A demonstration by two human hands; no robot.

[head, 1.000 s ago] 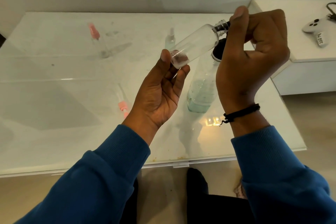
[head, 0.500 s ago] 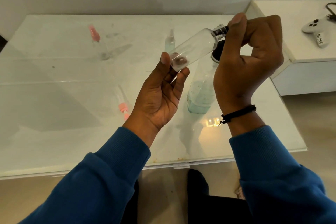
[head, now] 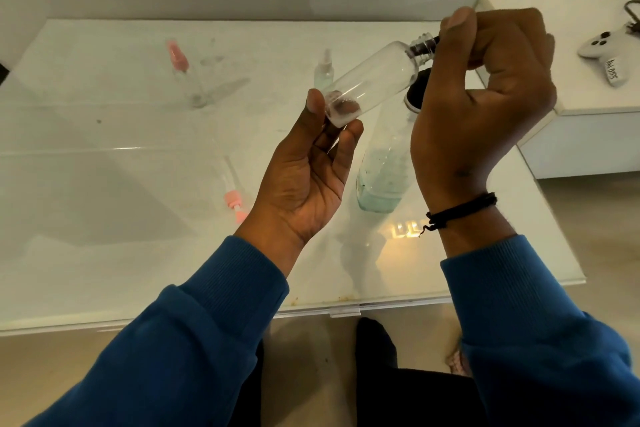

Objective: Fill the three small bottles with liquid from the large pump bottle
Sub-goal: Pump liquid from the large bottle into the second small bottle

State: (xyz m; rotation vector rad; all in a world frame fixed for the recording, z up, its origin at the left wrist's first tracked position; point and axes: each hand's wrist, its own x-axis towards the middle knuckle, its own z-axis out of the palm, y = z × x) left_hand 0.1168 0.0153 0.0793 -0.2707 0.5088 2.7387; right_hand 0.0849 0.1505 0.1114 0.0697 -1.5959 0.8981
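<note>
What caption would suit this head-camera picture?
Left hand holds a clear small bottle by its base while right hand grips its cap end.

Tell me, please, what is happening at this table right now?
A person holds a clear small bottle tilted in the air: the left hand pinches its base, and the right hand grips the dark cap at its neck. It looks empty. Below it the large bottle stands on the white table, part full of pale green liquid. Two more small bottles stand farther back, and a pink pump top lies loose.
</note>
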